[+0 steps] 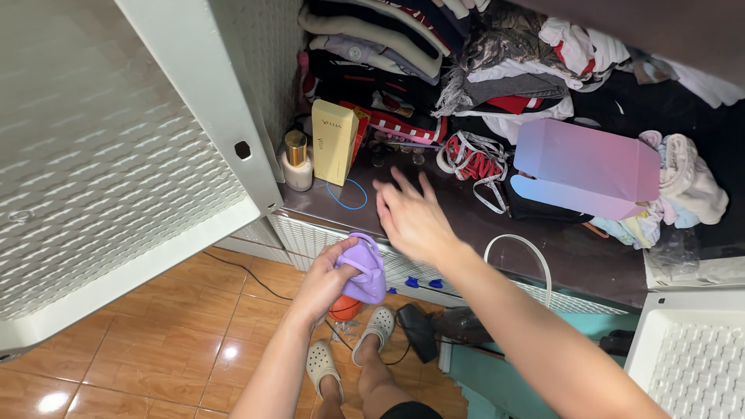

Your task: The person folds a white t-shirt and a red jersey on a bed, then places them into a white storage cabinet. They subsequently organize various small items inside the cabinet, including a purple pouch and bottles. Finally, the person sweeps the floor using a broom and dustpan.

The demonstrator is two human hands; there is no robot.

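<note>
We see a lilac pouch (365, 271) in the left hand (326, 281). At twelve o'clock from it stands a pale yellow box (334, 141), with a cream bottle (296, 161) capped in gold at ten. At two o'clock lies a pink-to-blue carton (583, 167); the floor tiles (155, 349) are orange-brown.

The left hand (326, 279) grips a small purple pouch (365, 270) below the edge of the cabinet shelf (574, 260). The right hand (411, 221) hovers open above that shelf, fingers (388, 194) spread, near a yellow box (334, 141), a gold-capped bottle (296, 161), a blue cord loop (349, 194) and a pink-and-blue box (582, 167) amid piled clothes (497, 85).
</note>
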